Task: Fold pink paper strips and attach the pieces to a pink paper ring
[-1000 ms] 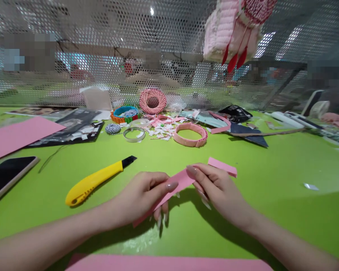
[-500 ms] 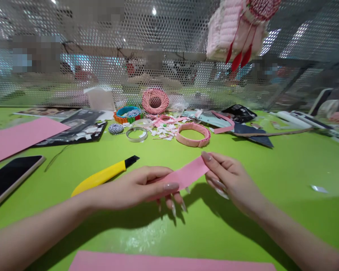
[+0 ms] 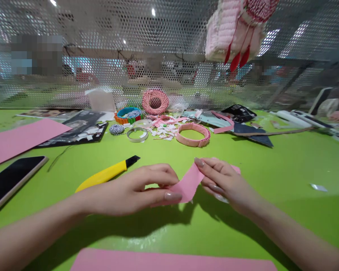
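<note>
Head view: both hands over green mat [image 3: 285,162]
Left hand [image 3: 127,192]: fingers pinch pink paper strip [image 3: 188,184]
Right hand [image 3: 226,184]: fingers pinch strip's right end

**Bench layout on my feed**

Green work surface [image 3: 285,165] under everything. Left side: black-screened phone [image 3: 14,180] face up, pink sheet [image 3: 25,141] beyond it, dark magazine [image 3: 79,130] just right of that. Yellow utility knife [image 3: 101,175] right of the phone, blade pointing far. Far middle: twine ball [image 3: 116,129], steel ring [image 3: 137,134], pile of paper scraps [image 3: 164,131], pink band [image 3: 192,134], upright pink woven ring [image 3: 155,102]. Second pink sheet [image 3: 172,261] at near edge. Perforated metal screen [image 3: 169,37] behind, pink woven piece [image 3: 231,34] with red tassels hanging far right.
</note>
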The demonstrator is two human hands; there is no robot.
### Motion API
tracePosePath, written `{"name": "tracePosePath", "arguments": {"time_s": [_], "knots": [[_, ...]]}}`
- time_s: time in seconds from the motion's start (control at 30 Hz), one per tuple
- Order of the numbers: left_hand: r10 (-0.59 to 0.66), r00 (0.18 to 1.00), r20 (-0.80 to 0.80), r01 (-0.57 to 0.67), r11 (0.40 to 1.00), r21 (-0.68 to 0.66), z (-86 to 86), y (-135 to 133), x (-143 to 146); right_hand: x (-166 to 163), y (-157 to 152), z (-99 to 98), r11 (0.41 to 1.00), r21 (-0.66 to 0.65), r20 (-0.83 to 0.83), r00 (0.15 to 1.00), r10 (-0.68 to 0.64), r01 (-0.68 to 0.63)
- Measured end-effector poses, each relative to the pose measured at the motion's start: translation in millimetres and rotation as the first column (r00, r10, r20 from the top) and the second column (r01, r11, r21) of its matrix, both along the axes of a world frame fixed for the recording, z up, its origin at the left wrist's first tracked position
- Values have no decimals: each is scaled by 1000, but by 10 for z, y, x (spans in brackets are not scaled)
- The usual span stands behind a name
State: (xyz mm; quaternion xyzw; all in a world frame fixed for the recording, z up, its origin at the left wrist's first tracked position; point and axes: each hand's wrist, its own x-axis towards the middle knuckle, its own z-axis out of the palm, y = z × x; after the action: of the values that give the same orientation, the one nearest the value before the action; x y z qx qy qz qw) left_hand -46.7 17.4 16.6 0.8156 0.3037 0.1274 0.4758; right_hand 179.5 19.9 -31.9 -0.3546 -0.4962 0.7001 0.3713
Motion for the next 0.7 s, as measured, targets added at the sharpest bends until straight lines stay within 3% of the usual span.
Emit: {"name": "tracePosePath", "arguments": {"time_s": [0.13, 0.33, 0.6, 0.7], "knots": [[14, 999, 48, -16, 999, 50, -10, -22, 16, -26, -10, -34, 995, -77, -15, 998, 66, -67], [124, 982, 141, -127, 992, 15, -57, -46, 30, -51, -19, -60, 986, -107, -22, 992, 126, -127], [265, 938, 222, -230, 958, -171, -126, -165, 135, -126, -120, -91, 963, -165, -88, 976, 200, -213], [346, 903, 256, -320, 937, -141, -160, -194, 163, -158, -163, -118, 956, -190, -99, 973, 209, -224]]}}
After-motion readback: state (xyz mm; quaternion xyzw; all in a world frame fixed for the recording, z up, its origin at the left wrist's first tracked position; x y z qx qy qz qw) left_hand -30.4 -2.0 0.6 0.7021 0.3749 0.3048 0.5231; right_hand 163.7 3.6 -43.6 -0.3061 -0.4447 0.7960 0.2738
